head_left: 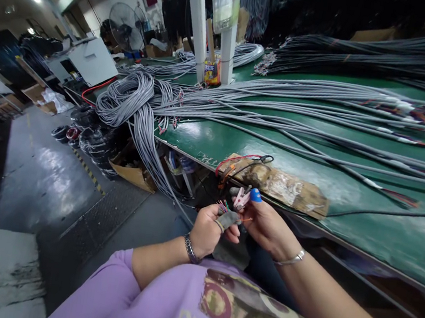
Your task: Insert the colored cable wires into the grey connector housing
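In front of my body, my left hand is closed around a bunch of thin coloured wires, whose ends stick up past the fingers. Its thumb wears a grey cover. A single orange wire points out to the right between the hands. My right hand, with a blue cover on one fingertip, pinches a small pink-and-white clip-like tool just above the wires. Whether the tool's jaws touch a wire I cannot tell.
A worn wooden board with red and black leads lies at the edge of the green table. Grey cables spread across it, and a coil hangs over its left end. A white post stands behind.
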Available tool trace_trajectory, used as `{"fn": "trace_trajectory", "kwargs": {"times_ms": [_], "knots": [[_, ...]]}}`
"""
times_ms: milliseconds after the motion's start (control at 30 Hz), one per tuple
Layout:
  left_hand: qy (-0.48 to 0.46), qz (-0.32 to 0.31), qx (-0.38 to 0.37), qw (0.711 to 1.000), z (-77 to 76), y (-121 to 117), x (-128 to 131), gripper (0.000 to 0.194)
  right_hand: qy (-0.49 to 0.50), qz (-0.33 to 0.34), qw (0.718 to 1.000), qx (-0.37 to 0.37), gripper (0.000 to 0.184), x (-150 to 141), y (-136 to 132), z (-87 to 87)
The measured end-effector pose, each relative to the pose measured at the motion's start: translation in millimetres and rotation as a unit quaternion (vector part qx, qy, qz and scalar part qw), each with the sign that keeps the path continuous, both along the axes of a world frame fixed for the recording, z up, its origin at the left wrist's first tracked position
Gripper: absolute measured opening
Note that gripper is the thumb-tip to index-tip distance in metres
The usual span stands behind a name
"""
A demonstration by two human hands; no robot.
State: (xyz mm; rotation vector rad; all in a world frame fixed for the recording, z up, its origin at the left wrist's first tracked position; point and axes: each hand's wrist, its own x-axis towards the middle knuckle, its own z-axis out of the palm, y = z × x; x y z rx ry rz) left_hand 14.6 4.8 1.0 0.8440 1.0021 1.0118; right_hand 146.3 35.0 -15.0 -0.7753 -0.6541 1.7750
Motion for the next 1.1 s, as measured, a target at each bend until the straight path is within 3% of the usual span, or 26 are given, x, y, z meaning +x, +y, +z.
{"fn": "trace_trajectory", "kwargs": {"times_ms": [400, 633, 800, 1000, 1100], "knots": [[0.005, -0.009, -0.001, 1.000, -5.5, -1, -3, 0.046, -0.009, -0.036, 0.999, -0.017, 0.046, -3, -1, -0.9], [-0.011, -0.020, 0.031, 0.999, -12.3, -7, -10, 0.039, 0.034, -0.001, 0.997, -0.063, 0.040, 5, -5, 4.5], [-0.014, 0.011, 0.039, 0.999, -9.0, -5, -6, 0.043, 0.009, -0.017, 0.999, -0.031, 0.026, 3, -6, 7.7], [0.006, 0.035, 0.036, 0.999, -5.3, -1, 0, 0.046, -0.019, -0.060, 0.998, 0.009, 0.036, -1, -5, -2.4], [0.014, 0.032, 0.026, 0.999, -5.5, 0, 2, 0.046, -0.019, -0.051, 0.999, 0.005, 0.037, -2, -4, -2.7]]}}
